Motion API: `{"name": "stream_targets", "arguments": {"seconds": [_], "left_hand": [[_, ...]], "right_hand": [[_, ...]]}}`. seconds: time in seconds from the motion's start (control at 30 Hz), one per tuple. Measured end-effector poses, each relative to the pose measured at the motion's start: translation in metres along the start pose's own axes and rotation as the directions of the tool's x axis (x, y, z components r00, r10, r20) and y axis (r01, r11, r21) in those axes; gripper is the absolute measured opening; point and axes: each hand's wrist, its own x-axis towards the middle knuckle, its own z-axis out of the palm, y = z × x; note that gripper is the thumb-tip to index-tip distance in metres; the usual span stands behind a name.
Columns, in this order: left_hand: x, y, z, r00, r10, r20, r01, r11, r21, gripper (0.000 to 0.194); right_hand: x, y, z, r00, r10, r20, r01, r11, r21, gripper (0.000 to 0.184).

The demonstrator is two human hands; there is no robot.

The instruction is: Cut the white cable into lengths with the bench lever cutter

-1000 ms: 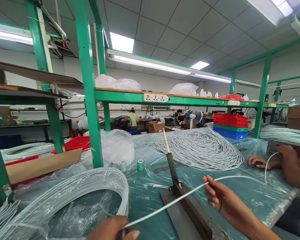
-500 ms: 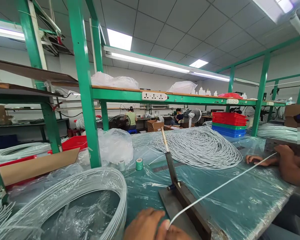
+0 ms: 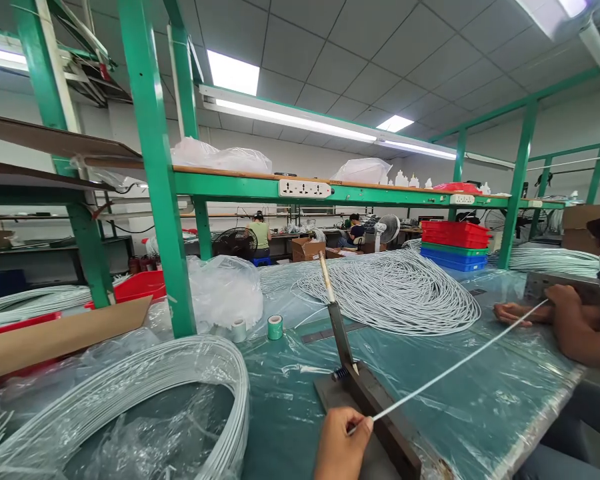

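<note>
My left hand [image 3: 344, 440] is closed in a pinch on a thin white cable [image 3: 455, 365], with a short bit showing past the fingers. From there the cable runs taut up to the right, across the dark metal bar of a lever cutter [image 3: 386, 427], to a co-worker's hands [image 3: 563, 300] at the table's right side. The cutter's lever [image 3: 339, 327] is raised, tilting left. My hand hovers over the cutter's base plate, left of the bar. Out of the frame is my right hand.
A large coil of white cable [image 3: 200, 353] wrapped in plastic lies at the left front. Behind the cutter is a loose cable pile [image 3: 390, 293], beside stacked red and blue trays [image 3: 454, 247]. A green tape roll [image 3: 275, 327] stands near a green post [image 3: 155, 167].
My left hand has moved right and now pinches the cable near the cutter bar. My right hand has left the view. The cable looks straighter, and the view has shifted slightly.
</note>
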Motion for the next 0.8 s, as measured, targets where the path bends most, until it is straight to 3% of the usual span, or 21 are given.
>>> {"name": "stream_targets", "arguments": {"seconds": [0.13, 0.2, 0.23, 0.27, 0.3, 0.37, 0.43, 0.5, 0.63, 0.8], "left_hand": [[0.010, -0.011, 0.010, 1.000, -0.006, 0.000, 0.006, 0.987, -0.160, 0.031], [0.012, -0.014, 0.013, 1.000, -0.009, 0.000, 0.008, 0.982, -0.191, 0.032], [0.012, -0.015, 0.013, 1.000, -0.008, -0.015, 0.005, 0.981, -0.196, 0.032], [0.013, -0.017, 0.014, 0.999, -0.011, -0.041, 0.002, 0.980, -0.197, 0.031], [0.014, -0.018, 0.015, 0.997, -0.016, -0.073, 0.001, 0.981, -0.193, 0.030], [0.016, -0.022, 0.016, 0.991, -0.024, -0.130, 0.001, 0.984, -0.177, 0.028], [0.019, -0.026, 0.019, 0.986, -0.020, -0.166, -0.008, 0.986, -0.165, 0.026], [0.021, -0.030, 0.021, 0.985, -0.026, -0.171, -0.004, 0.985, -0.172, 0.025], [0.021, -0.030, 0.022, 0.986, -0.039, -0.160, 0.010, 0.983, -0.181, 0.023], [0.019, -0.022, 0.016, 0.994, -0.028, -0.105, 0.008, 0.982, -0.189, 0.025]], "right_hand": [[-0.018, -0.034, -0.012, 1.000, 0.002, -0.009, -0.002, 1.000, -0.028, 0.034], [-0.012, -0.060, -0.036, 0.989, -0.031, -0.144, 0.023, 0.998, -0.060, 0.042], [-0.003, -0.074, -0.053, 0.957, -0.070, -0.281, 0.047, 0.995, -0.088, 0.044], [0.009, -0.086, -0.073, 0.866, -0.111, -0.487, 0.055, 0.990, -0.127, 0.042], [0.023, -0.096, -0.094, 0.811, -0.105, -0.576, 0.039, 0.991, -0.126, 0.039], [0.057, -0.107, -0.133, 0.772, -0.029, -0.635, -0.029, 0.996, -0.080, 0.041], [0.089, -0.109, -0.161, 0.778, 0.082, -0.623, -0.111, 0.994, -0.008, 0.045], [0.116, -0.107, -0.175, 0.795, 0.168, -0.583, -0.167, 0.984, 0.056, 0.046], [0.144, -0.103, -0.175, 0.832, 0.233, -0.504, -0.188, 0.972, 0.140, 0.043], [0.136, -0.115, -0.166, 0.836, 0.237, -0.494, -0.166, 0.969, 0.184, 0.049]]}}
